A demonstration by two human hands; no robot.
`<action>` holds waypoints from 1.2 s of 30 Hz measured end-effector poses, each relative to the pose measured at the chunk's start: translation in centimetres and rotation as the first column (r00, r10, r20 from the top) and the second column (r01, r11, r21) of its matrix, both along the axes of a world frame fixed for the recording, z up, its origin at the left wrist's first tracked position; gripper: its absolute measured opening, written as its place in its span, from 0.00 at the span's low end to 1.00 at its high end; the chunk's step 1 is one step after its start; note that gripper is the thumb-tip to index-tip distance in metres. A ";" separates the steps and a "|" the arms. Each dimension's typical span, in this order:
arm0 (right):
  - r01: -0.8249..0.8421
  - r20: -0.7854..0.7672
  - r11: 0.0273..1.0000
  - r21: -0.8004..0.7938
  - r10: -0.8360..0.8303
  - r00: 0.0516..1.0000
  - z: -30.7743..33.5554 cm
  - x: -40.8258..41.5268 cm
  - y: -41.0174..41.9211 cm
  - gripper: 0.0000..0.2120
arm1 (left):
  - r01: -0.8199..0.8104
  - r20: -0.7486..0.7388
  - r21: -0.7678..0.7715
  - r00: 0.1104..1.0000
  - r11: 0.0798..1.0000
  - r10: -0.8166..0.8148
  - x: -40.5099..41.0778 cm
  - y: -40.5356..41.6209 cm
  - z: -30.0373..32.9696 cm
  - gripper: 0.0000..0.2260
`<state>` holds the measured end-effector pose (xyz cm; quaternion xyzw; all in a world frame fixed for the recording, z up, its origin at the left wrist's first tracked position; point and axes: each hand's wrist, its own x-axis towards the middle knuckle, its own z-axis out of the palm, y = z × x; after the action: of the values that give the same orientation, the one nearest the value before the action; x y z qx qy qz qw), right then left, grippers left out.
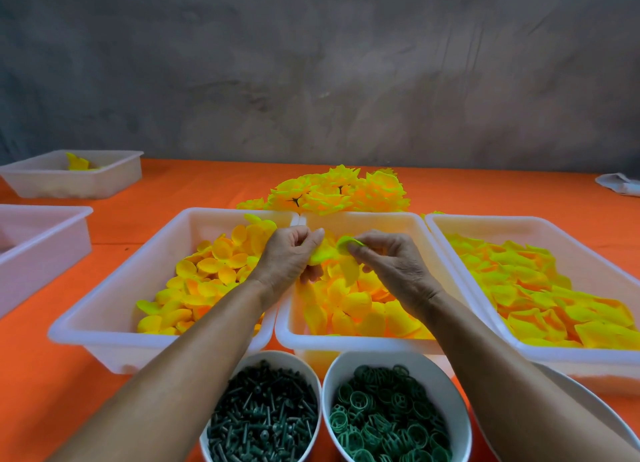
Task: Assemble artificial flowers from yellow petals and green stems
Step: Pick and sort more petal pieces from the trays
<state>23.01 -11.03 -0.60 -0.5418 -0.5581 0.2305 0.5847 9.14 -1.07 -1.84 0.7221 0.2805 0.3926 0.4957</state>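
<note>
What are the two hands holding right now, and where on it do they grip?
Both hands pinch yellow petals over the middle tray: the right hand holds a petal by its edge, the left hand a petal bunch from its left side.

Small craft assembly workshop: bare grey plaster wall [311, 63], orange-covered worktop [173, 191], white sorting tubs [104, 326] of petals, bowls [332, 385] of green parts.

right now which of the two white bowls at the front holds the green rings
The right bowl, under the right forearm, holds flat green rings. The left bowl beside it holds dark green peg-like stems instead.
</note>
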 end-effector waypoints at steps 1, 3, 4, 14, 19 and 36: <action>0.050 -0.002 0.999 0.017 -0.050 0.999 0.0 0.2 0.1 0.05 | 0.008 0.001 -0.016 1.000 1.000 -0.008 0.0 0.1 0.1 0.17; 0.133 -0.020 0.990 0.038 -0.132 0.991 -0.2 0.6 0.1 0.06 | 0.019 0.002 -0.038 1.000 0.999 -0.019 0.0 0.1 0.2 0.23; 0.151 -0.041 0.988 0.037 -0.150 0.988 -0.2 0.6 0.1 0.07 | 0.025 -0.001 -0.033 1.000 0.999 -0.025 0.0 0.1 0.2 0.25; 0.043 -0.078 0.999 -0.002 -0.043 0.996 -0.1 0.4 0.1 0.04 | 0.197 -0.049 0.006 0.979 0.980 -0.196 -0.3 -0.2 0.2 0.12; 0.000 -0.057 0.999 -0.032 -0.002 0.998 0.0 0.3 0.0 0.01 | 0.159 0.015 0.009 0.987 0.987 -0.159 -0.5 -0.1 0.2 0.04; 0.459 0.725 0.769 -0.444 0.008 0.689 -1.5 0.5 0.7 0.19 | -0.010 0.054 0.006 0.999 1.000 0.010 -0.3 0.2 0.0 0.12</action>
<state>23.51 -10.38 -2.13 -0.8100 -0.5567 0.0959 0.1576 8.82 -0.85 -1.84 0.7114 0.2696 0.4151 0.4989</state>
